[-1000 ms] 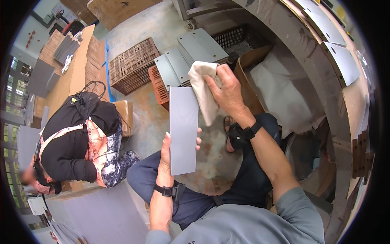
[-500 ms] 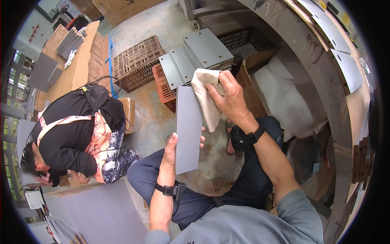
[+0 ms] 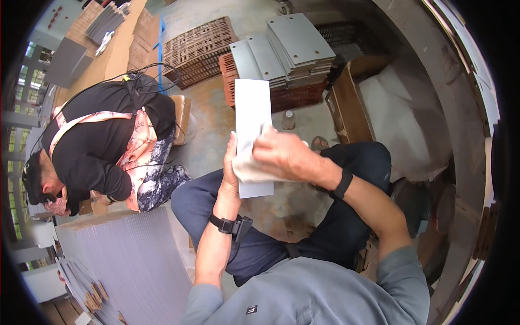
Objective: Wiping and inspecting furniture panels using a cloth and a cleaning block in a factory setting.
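A rectangular grey panel (image 3: 253, 103), its face bright with reflected light, stands lengthwise in front of me above my lap. My left hand (image 3: 232, 160) grips its left edge, thumb along the side and the other fingers hidden behind. Pressed to the panel's lower half is a cream cloth (image 3: 248, 170), bunched under my right hand (image 3: 284, 154). That hand is smeared by motion, its fingers closed over the cloth.
Beyond the panel, grey plates with holes (image 3: 300, 43) are stacked on a reddish crate, beside a brown crate (image 3: 197, 46). A co-worker in black (image 3: 97, 135) bends over at left. Many upright grey panels (image 3: 124, 260) stand lower left; an open cardboard box (image 3: 346, 105) lies right.
My right hand has brought the cloth from the panel's upper right corner down onto its lower half. The panel has moved up and turned to face me more. My view has shifted slightly.
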Demonstrator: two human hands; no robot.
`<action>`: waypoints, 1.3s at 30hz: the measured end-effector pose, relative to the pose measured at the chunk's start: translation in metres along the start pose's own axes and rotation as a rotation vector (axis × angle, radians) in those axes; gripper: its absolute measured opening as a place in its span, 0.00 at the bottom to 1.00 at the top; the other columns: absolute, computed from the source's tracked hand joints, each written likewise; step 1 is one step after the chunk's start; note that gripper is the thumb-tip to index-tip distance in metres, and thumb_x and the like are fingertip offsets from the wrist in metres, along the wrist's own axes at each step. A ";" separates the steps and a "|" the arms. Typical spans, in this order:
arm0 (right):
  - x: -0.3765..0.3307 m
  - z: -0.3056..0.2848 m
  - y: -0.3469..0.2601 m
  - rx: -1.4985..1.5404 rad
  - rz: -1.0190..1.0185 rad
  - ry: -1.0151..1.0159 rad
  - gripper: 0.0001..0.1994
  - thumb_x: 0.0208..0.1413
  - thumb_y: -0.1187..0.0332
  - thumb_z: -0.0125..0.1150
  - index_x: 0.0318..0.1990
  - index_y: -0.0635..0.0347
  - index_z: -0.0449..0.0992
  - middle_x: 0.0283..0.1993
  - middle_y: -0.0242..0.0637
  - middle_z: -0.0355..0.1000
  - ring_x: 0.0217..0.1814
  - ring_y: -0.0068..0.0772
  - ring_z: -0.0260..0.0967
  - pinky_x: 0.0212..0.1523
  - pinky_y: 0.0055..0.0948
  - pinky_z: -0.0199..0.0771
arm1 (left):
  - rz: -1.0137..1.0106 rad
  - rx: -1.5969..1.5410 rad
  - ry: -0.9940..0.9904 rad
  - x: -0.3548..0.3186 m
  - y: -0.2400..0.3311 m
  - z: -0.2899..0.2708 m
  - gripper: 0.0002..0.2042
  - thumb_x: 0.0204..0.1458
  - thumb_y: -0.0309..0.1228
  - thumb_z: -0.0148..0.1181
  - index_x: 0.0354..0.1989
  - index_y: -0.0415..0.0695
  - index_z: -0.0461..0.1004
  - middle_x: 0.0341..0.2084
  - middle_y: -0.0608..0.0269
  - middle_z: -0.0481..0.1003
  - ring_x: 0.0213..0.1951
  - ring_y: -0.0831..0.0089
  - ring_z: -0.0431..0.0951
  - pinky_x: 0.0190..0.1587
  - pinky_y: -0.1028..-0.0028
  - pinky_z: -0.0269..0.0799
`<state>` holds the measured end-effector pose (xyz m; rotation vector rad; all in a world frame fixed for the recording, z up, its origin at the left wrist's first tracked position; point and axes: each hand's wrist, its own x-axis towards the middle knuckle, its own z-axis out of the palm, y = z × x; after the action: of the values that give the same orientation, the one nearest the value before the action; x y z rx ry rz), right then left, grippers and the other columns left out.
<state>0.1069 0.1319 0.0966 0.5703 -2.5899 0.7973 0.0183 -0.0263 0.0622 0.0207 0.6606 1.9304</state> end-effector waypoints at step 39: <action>0.013 0.083 0.040 -0.049 0.209 -0.820 0.20 0.41 0.54 0.74 0.32 0.64 0.81 0.32 0.55 0.77 0.39 0.55 0.78 0.41 0.46 0.77 | 0.755 1.713 2.675 -0.661 0.147 0.083 0.34 0.51 0.45 0.71 0.60 0.34 0.67 0.53 0.36 0.72 0.57 0.41 0.70 0.60 0.52 0.65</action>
<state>0.0575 0.1093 0.0205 0.7339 -3.4513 0.6417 0.2195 -0.5954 0.3807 0.7968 -2.0564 0.1642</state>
